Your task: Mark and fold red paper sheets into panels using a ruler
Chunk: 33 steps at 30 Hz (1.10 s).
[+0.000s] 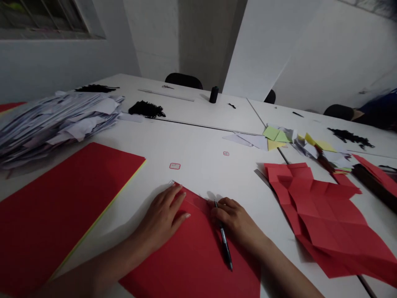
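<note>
A red sheet of paper [198,260] lies before me, with a clear ruler [196,200] across its far end. My left hand [166,213] rests on the ruler's left part, fingers stretched out flat over it and the paper. At the right end of the ruler, my right hand [232,217] has its fingers curled at the paper's edge. A black and silver pen [223,240] is held in that hand, its tip pointing away from me. What the right fingertips pinch besides the pen is partly hidden.
Left lies a stack of red sheets [74,198] with a yellow edge beneath; behind it, a heap of papers [62,124]. Creased red paper [328,215] spreads at right. Farther off are black yarn bundles [146,109], a thread spool [214,94] and a long ruler [166,95].
</note>
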Tool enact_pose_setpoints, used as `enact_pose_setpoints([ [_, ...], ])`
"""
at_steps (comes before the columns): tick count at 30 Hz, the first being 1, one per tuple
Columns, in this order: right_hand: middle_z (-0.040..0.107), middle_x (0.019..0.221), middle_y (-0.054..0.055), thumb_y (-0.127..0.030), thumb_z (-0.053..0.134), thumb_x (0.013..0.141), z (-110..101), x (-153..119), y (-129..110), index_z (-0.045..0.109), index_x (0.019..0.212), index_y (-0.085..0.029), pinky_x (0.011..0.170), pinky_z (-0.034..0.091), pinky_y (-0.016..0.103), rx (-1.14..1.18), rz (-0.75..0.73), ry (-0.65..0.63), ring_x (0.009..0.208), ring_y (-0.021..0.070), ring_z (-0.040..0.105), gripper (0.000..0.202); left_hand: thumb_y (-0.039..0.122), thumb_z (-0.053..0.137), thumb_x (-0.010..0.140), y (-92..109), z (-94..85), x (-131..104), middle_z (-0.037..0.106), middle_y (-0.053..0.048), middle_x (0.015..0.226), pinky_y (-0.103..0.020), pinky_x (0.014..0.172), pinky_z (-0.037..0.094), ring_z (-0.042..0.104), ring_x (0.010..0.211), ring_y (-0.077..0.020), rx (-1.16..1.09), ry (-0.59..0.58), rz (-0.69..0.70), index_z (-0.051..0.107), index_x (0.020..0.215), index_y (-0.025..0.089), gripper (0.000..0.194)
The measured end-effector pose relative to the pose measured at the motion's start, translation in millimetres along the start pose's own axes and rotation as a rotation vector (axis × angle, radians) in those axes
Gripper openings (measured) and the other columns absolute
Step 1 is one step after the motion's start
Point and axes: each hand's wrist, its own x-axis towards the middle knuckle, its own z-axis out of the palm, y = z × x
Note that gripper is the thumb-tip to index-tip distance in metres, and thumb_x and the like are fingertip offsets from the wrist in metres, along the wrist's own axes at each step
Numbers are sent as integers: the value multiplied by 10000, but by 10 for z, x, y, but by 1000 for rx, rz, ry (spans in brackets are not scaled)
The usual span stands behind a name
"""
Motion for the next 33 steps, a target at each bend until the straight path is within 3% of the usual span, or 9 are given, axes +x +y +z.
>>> enact_pose_setpoints([
  [9, 678, 878, 56, -62, 473, 914, -81, -24, -3, 598, 959, -207, 709, 456, 347, -43, -18, -57, 803, 211, 558, 196, 430, 489, 942, 1, -22, 6, 535, -106, 1348, -471, 1027, 459, 481, 1256, -281, -31, -44, -24, 493, 1306, 186, 438],
  [27, 615, 794, 45, -65, 439, 940, -37, -34, -31, 588, 938, -164, 663, 427, 308, -26, -34, -34, 783, 192, 503, 180, 427, 485, 947, -18, 29, -7, 532, -138, 1349, -465, 1027, 468, 481, 1251, -284, 37, -21, 25, 491, 1308, 118, 475],
  [33, 639, 848, 60, -52, 448, 932, -12, -22, -17, 592, 986, -154, 687, 445, 310, -12, -40, -25, 818, 195, 514, 185, 417, 477, 949, -27, 25, -4, 518, -138, 1363, -465, 1039, 460, 472, 1263, -286, 24, -20, 7, 476, 1328, 126, 477],
])
